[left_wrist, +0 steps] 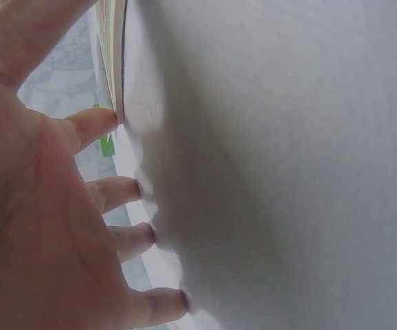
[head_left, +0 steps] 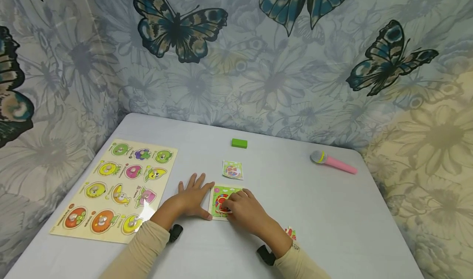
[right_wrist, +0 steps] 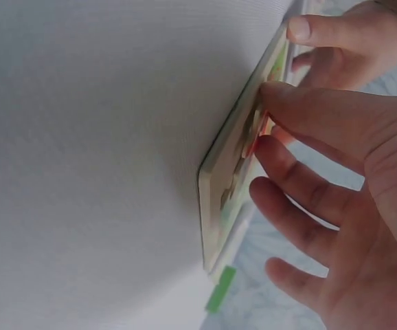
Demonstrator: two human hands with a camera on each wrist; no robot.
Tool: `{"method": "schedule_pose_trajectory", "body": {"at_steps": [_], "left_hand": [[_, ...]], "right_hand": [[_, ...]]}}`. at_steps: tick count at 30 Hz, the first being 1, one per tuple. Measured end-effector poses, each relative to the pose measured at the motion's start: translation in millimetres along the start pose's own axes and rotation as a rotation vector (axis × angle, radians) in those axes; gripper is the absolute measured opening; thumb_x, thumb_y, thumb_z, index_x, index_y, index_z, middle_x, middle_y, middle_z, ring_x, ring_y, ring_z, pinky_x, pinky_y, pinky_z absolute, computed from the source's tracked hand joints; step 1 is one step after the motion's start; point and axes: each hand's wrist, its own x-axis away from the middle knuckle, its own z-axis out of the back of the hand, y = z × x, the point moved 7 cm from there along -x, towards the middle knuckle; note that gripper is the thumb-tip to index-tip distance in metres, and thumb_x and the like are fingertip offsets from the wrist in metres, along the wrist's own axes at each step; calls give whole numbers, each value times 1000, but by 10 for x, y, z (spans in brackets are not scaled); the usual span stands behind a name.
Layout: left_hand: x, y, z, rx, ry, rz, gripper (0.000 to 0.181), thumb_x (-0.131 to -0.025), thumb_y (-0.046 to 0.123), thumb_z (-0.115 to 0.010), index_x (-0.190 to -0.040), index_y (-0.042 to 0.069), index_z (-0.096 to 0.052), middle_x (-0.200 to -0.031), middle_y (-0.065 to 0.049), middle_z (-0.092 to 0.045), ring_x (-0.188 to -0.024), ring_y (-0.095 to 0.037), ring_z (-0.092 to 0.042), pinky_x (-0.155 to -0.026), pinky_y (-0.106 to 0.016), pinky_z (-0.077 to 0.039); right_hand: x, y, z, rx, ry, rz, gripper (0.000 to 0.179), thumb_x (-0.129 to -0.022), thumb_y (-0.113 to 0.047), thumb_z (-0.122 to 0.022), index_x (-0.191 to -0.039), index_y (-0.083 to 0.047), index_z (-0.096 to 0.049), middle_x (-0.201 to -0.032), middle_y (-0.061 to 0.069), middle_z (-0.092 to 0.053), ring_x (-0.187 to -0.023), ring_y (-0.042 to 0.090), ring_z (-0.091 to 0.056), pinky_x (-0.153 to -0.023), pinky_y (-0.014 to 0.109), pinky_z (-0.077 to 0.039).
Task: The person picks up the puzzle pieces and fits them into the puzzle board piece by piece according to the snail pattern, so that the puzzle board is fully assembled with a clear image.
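Note:
A small square wooden puzzle board (head_left: 217,192) with a green picture and a red round shape lies on the table between both hands. My left hand (head_left: 193,201) is spread flat at its left side; thumb and index fingertip touch the board's edge, and the other fingertips rest on the tabletop. Over the board's right half, my right hand (head_left: 246,211) pinches a red puzzle piece (right_wrist: 259,130) between thumb and index finger, close on the board's face. Its other fingers (right_wrist: 295,216) are loosely bent above the board. The right hand hides part of the picture.
At the left lies a large fruit peg board (head_left: 162,182). Behind the small board are a picture card (head_left: 233,170) and a green block (head_left: 239,143). A pink toy microphone (head_left: 334,162) lies back right. Red-and-green pieces (head_left: 290,233) sit partly behind the right wrist.

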Motion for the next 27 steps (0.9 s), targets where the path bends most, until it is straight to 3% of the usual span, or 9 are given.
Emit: {"method": "schedule_pose_trajectory", "body": {"at_steps": [16,27], "left_hand": [[19,3,2,-6,-1,3,102,-67,44,-87,-150,15,-36,-160,-22,-13,-147,-46,-2,-106,-76,-7],[19,13,15,6,18,1,102,-65,42,-88,-149,15,-38,-160,-22,-15,-147,-46,-3,-106,-76,-6]], "right_hand": [[47,11,1,17,5,17,26,-79,-25,-80,-104,-24,-75,-100,-6,-69,-99,16,-62,-100,43,-43],[476,360,127,-41,-85,-155,29,-75,-25,-83,-102,-18,-74,-100,-3,-70,-102,20,-62,-101,49,-42]]}}
